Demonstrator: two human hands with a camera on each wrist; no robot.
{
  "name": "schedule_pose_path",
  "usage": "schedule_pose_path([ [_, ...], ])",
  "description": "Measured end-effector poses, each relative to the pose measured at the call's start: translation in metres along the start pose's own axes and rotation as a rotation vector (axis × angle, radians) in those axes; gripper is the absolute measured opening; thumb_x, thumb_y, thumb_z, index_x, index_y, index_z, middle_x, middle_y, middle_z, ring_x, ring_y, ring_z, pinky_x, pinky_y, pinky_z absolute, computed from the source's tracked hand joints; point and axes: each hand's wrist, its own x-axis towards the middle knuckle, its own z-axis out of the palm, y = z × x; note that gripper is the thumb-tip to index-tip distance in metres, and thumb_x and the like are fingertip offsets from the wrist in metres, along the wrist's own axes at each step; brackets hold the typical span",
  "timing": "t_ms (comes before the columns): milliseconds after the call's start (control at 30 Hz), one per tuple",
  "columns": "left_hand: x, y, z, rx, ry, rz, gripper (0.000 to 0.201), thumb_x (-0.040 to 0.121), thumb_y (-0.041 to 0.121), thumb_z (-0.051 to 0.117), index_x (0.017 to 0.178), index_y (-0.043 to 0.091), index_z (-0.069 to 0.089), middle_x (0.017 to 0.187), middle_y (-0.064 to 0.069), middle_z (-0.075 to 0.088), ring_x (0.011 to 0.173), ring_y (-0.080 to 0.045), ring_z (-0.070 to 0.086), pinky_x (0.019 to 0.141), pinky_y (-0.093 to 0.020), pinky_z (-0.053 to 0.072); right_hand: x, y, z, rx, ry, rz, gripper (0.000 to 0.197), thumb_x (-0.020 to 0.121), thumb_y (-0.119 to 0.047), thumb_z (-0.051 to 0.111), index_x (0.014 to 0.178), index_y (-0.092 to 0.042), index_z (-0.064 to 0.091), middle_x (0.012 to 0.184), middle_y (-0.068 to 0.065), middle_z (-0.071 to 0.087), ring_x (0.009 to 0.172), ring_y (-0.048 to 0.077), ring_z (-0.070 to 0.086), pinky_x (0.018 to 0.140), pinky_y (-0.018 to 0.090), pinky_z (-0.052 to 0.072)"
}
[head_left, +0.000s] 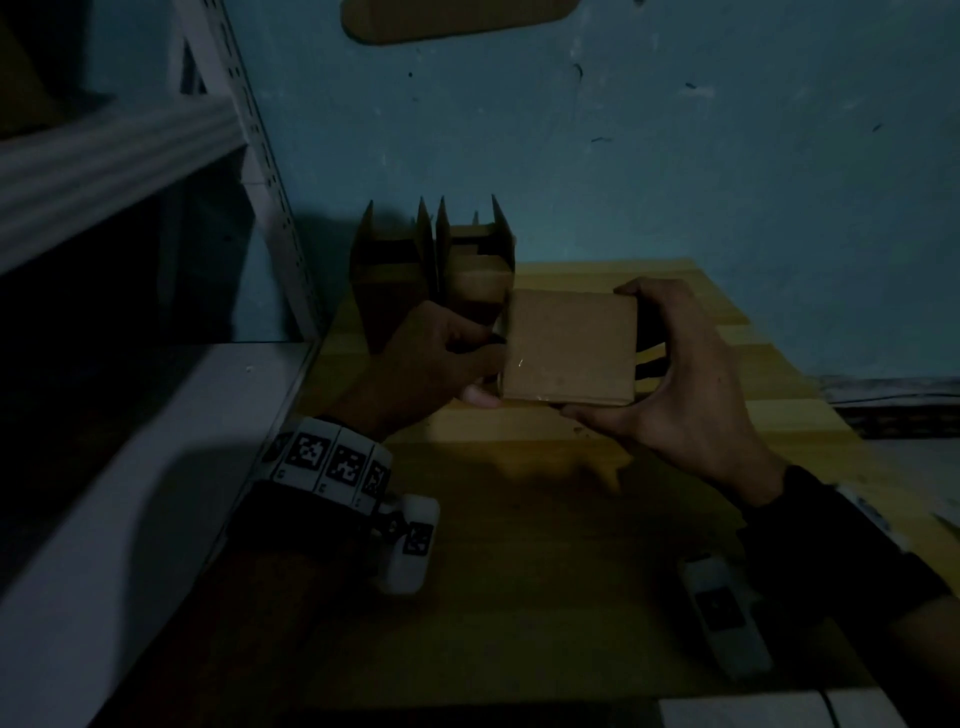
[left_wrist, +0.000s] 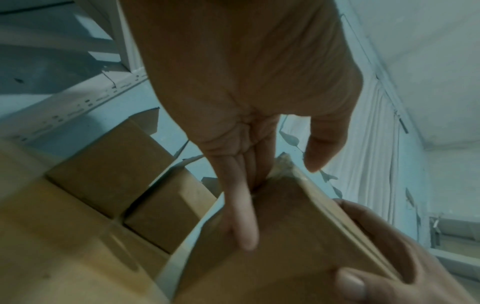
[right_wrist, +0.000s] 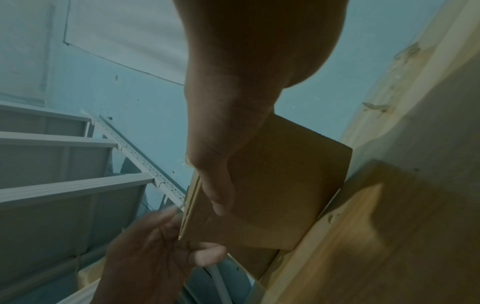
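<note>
A small brown cardboard box (head_left: 569, 345) is held above the wooden table (head_left: 519, 519), its square face toward me. My left hand (head_left: 441, 353) grips its left edge, with the fingers (left_wrist: 241, 205) along the side and the thumb (right_wrist: 207, 255) at the lower corner. My right hand (head_left: 675, 374) grips the right side, thumb (right_wrist: 218, 185) across the near face and fingers wrapped behind. Layered cardboard edges (left_wrist: 337, 226) show along one side. The box's far side is hidden.
Two open cardboard boxes (head_left: 395, 270) (head_left: 478, 260) stand with flaps up at the table's back edge, just behind my left hand. A white metal shelf rack (head_left: 130, 156) fills the left. A blue wall (head_left: 623, 156) is behind. The scene is dim.
</note>
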Motion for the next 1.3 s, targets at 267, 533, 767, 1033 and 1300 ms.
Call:
schedule_pose_path([
  [267,0.003,0.004,0.009,-0.012,0.1,-0.064,0.008,0.084,0.009,0.074,0.076,0.006,0.074,0.071,-0.007,0.072,0.06,-0.014,0.071,0.056,-0.023,0.059,0.001,-0.001,0.001,-0.024,0.0,-0.001,0.103,0.048,-0.049,0.099,0.132,-0.021,0.046,0.126,-0.004,0.052,0.102,0.019,0.058,0.066,0.04,0.059],
  [533,0.004,0.005,0.012,0.115,0.142,-0.015,0.021,0.084,0.01,0.074,0.063,0.012,0.072,0.047,0.011,0.062,0.046,-0.004,0.064,0.047,-0.018,0.052,0.002,-0.003,0.001,-0.036,0.006,-0.003,0.102,0.047,-0.051,0.097,0.131,-0.02,0.048,0.125,-0.006,0.051,0.101,0.017,0.057,0.065,0.034,0.059],
  [767,0.004,0.007,0.011,0.144,0.134,0.034,0.029,0.084,0.006,0.073,0.056,0.011,0.069,0.049,0.001,0.062,0.039,-0.001,0.056,0.044,-0.011,0.043,0.001,-0.005,0.004,-0.037,0.021,-0.016,0.101,0.048,-0.051,0.098,0.13,-0.02,0.047,0.124,-0.005,0.052,0.102,0.018,0.058,0.064,0.035,0.058],
  [1033,0.005,-0.002,0.008,0.18,0.146,0.066,0.03,0.084,0.012,0.072,0.055,0.006,0.07,0.047,-0.002,0.061,0.038,-0.009,0.052,0.045,-0.022,0.043,0.001,-0.003,0.004,-0.049,0.018,-0.004,0.101,0.048,-0.052,0.097,0.13,-0.021,0.047,0.122,-0.005,0.051,0.1,0.019,0.057,0.066,0.042,0.058],
  [1300,0.001,-0.005,0.017,0.162,0.192,0.076,0.029,0.07,0.032,0.087,0.061,0.008,0.074,0.058,0.001,0.069,0.049,-0.01,0.063,0.049,-0.037,0.055,0.001,0.001,0.005,-0.027,-0.008,-0.001,0.104,0.05,-0.045,0.1,0.134,-0.019,0.045,0.129,-0.003,0.05,0.105,0.019,0.058,0.067,0.038,0.059],
])
